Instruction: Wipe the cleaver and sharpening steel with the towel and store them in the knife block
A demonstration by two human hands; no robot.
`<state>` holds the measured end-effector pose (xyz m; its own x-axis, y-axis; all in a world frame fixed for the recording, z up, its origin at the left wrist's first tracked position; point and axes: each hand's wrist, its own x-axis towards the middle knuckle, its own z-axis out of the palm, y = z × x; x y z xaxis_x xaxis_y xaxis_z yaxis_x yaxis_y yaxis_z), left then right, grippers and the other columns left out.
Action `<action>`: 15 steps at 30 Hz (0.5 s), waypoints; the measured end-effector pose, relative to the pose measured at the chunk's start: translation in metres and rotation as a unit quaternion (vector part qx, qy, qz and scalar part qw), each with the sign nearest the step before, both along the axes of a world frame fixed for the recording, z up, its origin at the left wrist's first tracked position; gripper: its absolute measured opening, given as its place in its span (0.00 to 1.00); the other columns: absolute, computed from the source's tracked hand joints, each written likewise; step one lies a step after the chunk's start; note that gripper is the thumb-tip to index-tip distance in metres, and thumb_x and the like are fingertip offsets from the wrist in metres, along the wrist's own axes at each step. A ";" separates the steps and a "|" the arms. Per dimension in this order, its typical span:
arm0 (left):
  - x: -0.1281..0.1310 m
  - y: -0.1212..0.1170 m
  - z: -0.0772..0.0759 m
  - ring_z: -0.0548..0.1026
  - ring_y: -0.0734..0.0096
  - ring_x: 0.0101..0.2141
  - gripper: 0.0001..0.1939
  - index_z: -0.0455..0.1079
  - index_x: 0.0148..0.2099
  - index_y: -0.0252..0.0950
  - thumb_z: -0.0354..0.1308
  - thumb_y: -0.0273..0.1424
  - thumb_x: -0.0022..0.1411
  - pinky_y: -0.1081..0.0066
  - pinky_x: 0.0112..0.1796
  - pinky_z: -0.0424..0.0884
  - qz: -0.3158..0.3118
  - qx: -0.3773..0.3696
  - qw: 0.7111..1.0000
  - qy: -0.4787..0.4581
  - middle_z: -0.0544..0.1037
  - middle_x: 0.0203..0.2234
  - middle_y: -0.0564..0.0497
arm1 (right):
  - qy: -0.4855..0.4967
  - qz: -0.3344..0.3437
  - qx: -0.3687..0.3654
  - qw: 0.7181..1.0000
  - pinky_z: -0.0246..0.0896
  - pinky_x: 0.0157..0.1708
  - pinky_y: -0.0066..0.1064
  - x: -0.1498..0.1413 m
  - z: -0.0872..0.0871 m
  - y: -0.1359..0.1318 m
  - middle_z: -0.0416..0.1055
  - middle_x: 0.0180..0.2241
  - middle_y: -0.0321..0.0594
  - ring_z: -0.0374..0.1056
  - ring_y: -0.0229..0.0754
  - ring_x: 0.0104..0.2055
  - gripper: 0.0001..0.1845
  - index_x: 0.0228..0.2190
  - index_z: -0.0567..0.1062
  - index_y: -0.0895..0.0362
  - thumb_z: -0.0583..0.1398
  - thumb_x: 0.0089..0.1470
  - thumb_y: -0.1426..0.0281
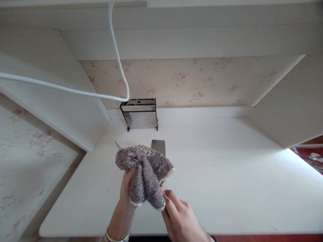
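My left hand (127, 190) is closed around a bunched grey-brown fluffy cloth (153, 181) with pale edging, held above the white tabletop. Folds of the cloth hang over its fingers. My right hand (180, 215) is curled shut at the lower right edge of the cloth; what lies inside its fingers is hidden. Beyond the cloth a flat grey metal piece (158, 146), squared at its far end, sticks out, its near part covered. At the cloth's upper left the tip of a thin metallic item (117, 145) shows, the rest out of sight.
A slim, boxy metal appliance (141, 117) with a slotted black top stands at the back of the white table (227, 174). A white cable (118, 53) loops in front of it from above. White panels flank both sides, with an overhanging shelf (176, 40) above.
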<state>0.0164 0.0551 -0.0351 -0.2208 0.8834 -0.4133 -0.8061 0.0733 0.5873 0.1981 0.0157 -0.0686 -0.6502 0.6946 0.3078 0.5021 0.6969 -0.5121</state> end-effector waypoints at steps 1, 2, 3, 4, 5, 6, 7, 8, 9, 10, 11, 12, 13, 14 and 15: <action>0.001 0.001 0.002 0.76 0.47 0.46 0.16 0.74 0.29 0.38 0.73 0.35 0.36 0.55 0.48 0.72 0.008 0.007 1.000 0.001 0.80 0.25 0.50 | 0.001 -0.005 0.000 1.000 0.70 0.34 0.26 0.003 -0.002 -0.001 0.69 0.44 0.51 0.71 0.40 0.38 0.31 0.63 0.49 0.59 0.47 0.59 0.78; 0.001 0.002 0.003 0.75 0.47 0.47 0.15 0.74 0.29 0.38 0.73 0.35 0.37 0.55 0.49 0.71 0.012 0.012 1.000 0.000 0.80 0.26 0.50 | 0.000 -0.013 0.004 1.000 0.70 0.33 0.26 0.005 -0.005 -0.003 0.69 0.43 0.51 0.71 0.40 0.38 0.31 0.63 0.48 0.59 0.47 0.59 0.78; 0.001 0.003 0.004 0.75 0.46 0.48 0.15 0.74 0.30 0.38 0.73 0.35 0.38 0.54 0.51 0.70 0.009 0.017 1.000 -0.004 0.81 0.28 0.50 | -0.002 -0.020 0.011 1.000 0.71 0.33 0.26 0.008 -0.008 -0.005 0.70 0.43 0.51 0.72 0.40 0.38 0.31 0.63 0.48 0.60 0.46 0.59 0.78; 0.001 0.004 0.004 0.74 0.46 0.49 0.15 0.75 0.31 0.38 0.72 0.35 0.39 0.53 0.52 0.69 0.001 0.022 1.000 -0.010 0.81 0.29 0.49 | -0.006 -0.026 0.021 0.999 0.71 0.33 0.26 0.011 -0.012 -0.007 0.70 0.43 0.51 0.72 0.40 0.37 0.31 0.63 0.48 0.60 0.46 0.59 0.78; 0.001 0.005 0.004 0.73 0.46 0.50 0.15 0.75 0.33 0.39 0.71 0.37 0.42 0.51 0.53 0.68 -0.011 0.027 0.999 -0.019 0.81 0.30 0.49 | -0.010 -0.032 0.036 0.999 0.70 0.31 0.26 0.014 -0.015 -0.009 0.71 0.42 0.51 0.72 0.40 0.35 0.30 0.62 0.49 0.61 0.46 0.59 0.78; 0.000 0.005 0.003 0.73 0.47 0.51 0.15 0.76 0.36 0.39 0.69 0.38 0.45 0.50 0.54 0.66 -0.022 0.030 0.999 -0.030 0.82 0.32 0.49 | -0.014 -0.038 0.053 0.998 0.70 0.29 0.26 0.017 -0.018 -0.012 0.71 0.42 0.51 0.72 0.40 0.33 0.30 0.62 0.49 0.61 0.46 0.59 0.78; -0.002 0.006 0.003 0.72 0.47 0.52 0.14 0.76 0.38 0.40 0.67 0.39 0.48 0.49 0.54 0.65 -0.029 0.032 0.998 -0.039 0.82 0.34 0.48 | -0.019 -0.045 0.069 0.996 0.69 0.27 0.26 0.021 -0.021 -0.015 0.72 0.41 0.50 0.71 0.40 0.31 0.30 0.62 0.50 0.61 0.46 0.59 0.78; -0.004 0.006 0.003 0.71 0.48 0.53 0.14 0.76 0.40 0.41 0.65 0.39 0.51 0.48 0.55 0.64 -0.030 0.031 0.998 -0.043 0.81 0.36 0.49 | -0.028 -0.053 0.081 0.995 0.68 0.26 0.26 0.026 -0.023 -0.017 0.73 0.40 0.49 0.71 0.39 0.29 0.29 0.61 0.51 0.60 0.46 0.59 0.78; -0.006 0.007 0.003 0.70 0.49 0.54 0.14 0.76 0.42 0.41 0.63 0.39 0.53 0.48 0.55 0.63 -0.023 0.027 0.999 -0.042 0.81 0.38 0.49 | -0.037 -0.062 0.088 0.994 0.67 0.25 0.26 0.032 -0.024 -0.020 0.73 0.40 0.49 0.70 0.39 0.28 0.28 0.61 0.53 0.59 0.46 0.59 0.78; -0.010 0.009 0.005 0.70 0.50 0.54 0.13 0.75 0.42 0.42 0.62 0.39 0.55 0.49 0.55 0.63 -0.006 0.021 0.999 -0.037 0.81 0.38 0.49 | -0.045 -0.071 0.088 0.993 0.66 0.25 0.26 0.038 -0.025 -0.022 0.73 0.40 0.48 0.71 0.38 0.28 0.27 0.60 0.54 0.57 0.47 0.59 0.78; -0.014 0.010 0.007 0.70 0.51 0.55 0.13 0.75 0.43 0.42 0.61 0.38 0.57 0.50 0.56 0.64 0.010 0.016 0.999 -0.031 0.81 0.39 0.50 | -0.049 -0.078 0.084 0.992 0.66 0.26 0.26 0.046 -0.026 -0.023 0.74 0.40 0.47 0.71 0.38 0.29 0.26 0.59 0.57 0.56 0.48 0.60 0.77; -0.019 0.012 0.009 0.69 0.51 0.55 0.12 0.75 0.44 0.42 0.60 0.39 0.58 0.52 0.55 0.64 0.026 0.013 0.999 -0.025 0.81 0.40 0.50 | -0.049 -0.082 0.078 0.992 0.67 0.28 0.26 0.054 -0.027 -0.024 0.74 0.40 0.47 0.72 0.38 0.30 0.24 0.57 0.59 0.55 0.49 0.60 0.76; -0.025 0.014 0.012 0.69 0.51 0.55 0.13 0.75 0.45 0.42 0.59 0.40 0.59 0.52 0.55 0.64 0.039 0.015 0.999 -0.021 0.80 0.42 0.51 | -0.040 -0.086 0.073 0.993 0.67 0.29 0.25 0.063 -0.029 -0.024 0.74 0.39 0.46 0.72 0.38 0.30 0.22 0.56 0.61 0.54 0.50 0.61 0.75; -0.032 0.016 0.015 0.68 0.51 0.56 0.15 0.74 0.46 0.42 0.58 0.42 0.60 0.52 0.55 0.65 0.049 0.022 0.998 -0.018 0.80 0.44 0.51 | -0.025 -0.088 0.070 0.993 0.67 0.30 0.25 0.071 -0.030 -0.024 0.74 0.39 0.45 0.72 0.37 0.30 0.20 0.55 0.63 0.54 0.50 0.61 0.74; -0.040 0.018 0.017 0.67 0.49 0.56 0.18 0.73 0.48 0.42 0.56 0.44 0.60 0.50 0.54 0.65 0.055 0.036 0.998 -0.015 0.79 0.46 0.51 | -0.003 -0.086 0.070 0.994 0.67 0.30 0.23 0.079 -0.032 -0.023 0.75 0.37 0.43 0.72 0.36 0.30 0.19 0.54 0.64 0.53 0.51 0.62 0.72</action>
